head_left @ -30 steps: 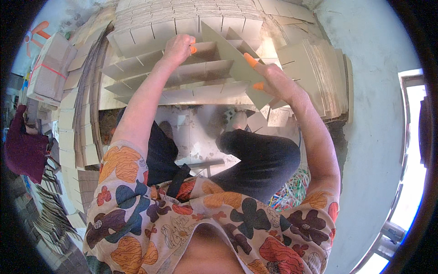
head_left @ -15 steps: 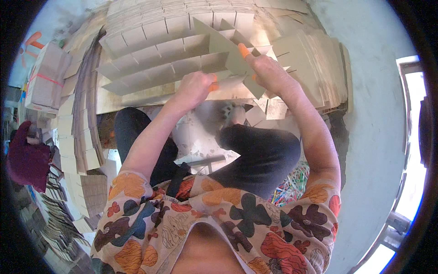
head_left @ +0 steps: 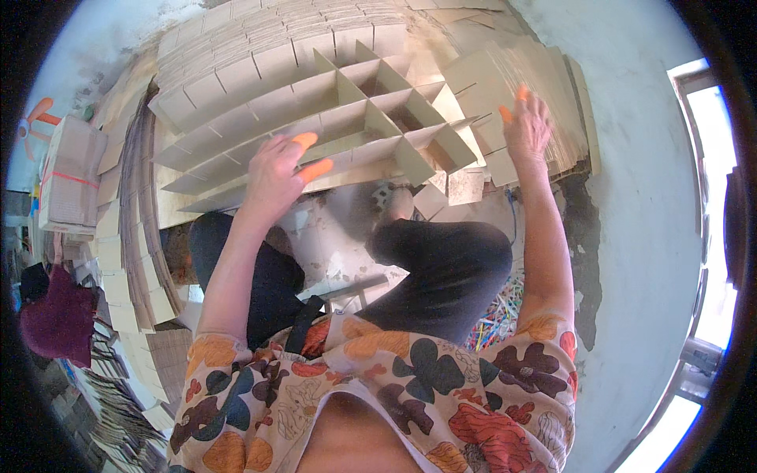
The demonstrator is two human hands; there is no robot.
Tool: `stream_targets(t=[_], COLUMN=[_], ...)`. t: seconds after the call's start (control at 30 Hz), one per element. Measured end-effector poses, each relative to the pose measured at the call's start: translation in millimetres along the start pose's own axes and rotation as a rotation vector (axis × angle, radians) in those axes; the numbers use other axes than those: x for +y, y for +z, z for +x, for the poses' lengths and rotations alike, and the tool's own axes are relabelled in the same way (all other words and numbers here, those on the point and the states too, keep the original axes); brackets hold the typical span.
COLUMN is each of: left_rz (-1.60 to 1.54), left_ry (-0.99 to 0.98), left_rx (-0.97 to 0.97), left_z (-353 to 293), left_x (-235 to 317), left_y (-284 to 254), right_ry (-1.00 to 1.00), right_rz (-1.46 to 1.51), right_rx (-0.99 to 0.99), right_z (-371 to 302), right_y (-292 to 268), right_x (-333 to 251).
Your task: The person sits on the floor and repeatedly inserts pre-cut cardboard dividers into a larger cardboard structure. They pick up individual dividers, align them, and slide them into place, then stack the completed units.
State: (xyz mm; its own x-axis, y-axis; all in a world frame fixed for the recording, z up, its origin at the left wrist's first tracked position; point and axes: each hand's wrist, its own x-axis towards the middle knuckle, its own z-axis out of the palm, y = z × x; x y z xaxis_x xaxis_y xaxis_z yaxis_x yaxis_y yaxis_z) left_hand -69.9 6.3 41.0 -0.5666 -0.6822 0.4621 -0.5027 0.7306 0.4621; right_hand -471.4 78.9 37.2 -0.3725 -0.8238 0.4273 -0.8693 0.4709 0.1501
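Cardboard lattice [head_left: 382, 124] between the hands [head_left: 277, 175] [head_left: 528, 135]

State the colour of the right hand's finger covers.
Orange finger covers, clearest in the head view.

No words, numbers or signs can be read; any print on the brown rectangular cardboard box with a red strap [head_left: 69, 162], at the far left, is too small and blurred to make out, the dark lines on the long tan cardboard strips [head_left: 236, 118] are slots, and the beige fabric shirt [head_left: 473, 378] bears flower shapes
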Motion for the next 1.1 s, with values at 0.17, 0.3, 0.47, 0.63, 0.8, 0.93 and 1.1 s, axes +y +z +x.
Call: stream_targets(t=[0.17, 0.3, 0.47, 0.63, 0.8, 0.93, 1.1], left_rz=[0.074, 0.114, 0.127, 0.114, 0.12, 0.116, 0.091], left_ry=[-0.06, -0.059, -0.076, -0.058, -0.028, -0.073, -0.053], left_rx=[0.023, 0.031, 0.052, 0.074, 0.098, 0.066, 0.044], left_z=[-13, -16, -19, -23, -24, -25, -28], left_x=[-11, -16, -18, -18, -21, -19, -17], left_y=[-9, -7, -10, -9, 1, -1, 4], right_ry=[0.212, 0.211, 0.235, 0.122, 0.224, 0.261, 0.128], right_rz=[-0.236, -0.154, -0.011, 0.143, 0.052, 0.097, 0.859], right_rx=[-0.287, -0.209, -0.144, 0.037, 0.034, 0.191, 0.064], right_z=[-19, -20, -10, 5, 19, 25, 35], right_y=[15, 39, 34, -1, -26, -42, -86], right_x=[35, 70, 90, 76, 49, 42, -8])
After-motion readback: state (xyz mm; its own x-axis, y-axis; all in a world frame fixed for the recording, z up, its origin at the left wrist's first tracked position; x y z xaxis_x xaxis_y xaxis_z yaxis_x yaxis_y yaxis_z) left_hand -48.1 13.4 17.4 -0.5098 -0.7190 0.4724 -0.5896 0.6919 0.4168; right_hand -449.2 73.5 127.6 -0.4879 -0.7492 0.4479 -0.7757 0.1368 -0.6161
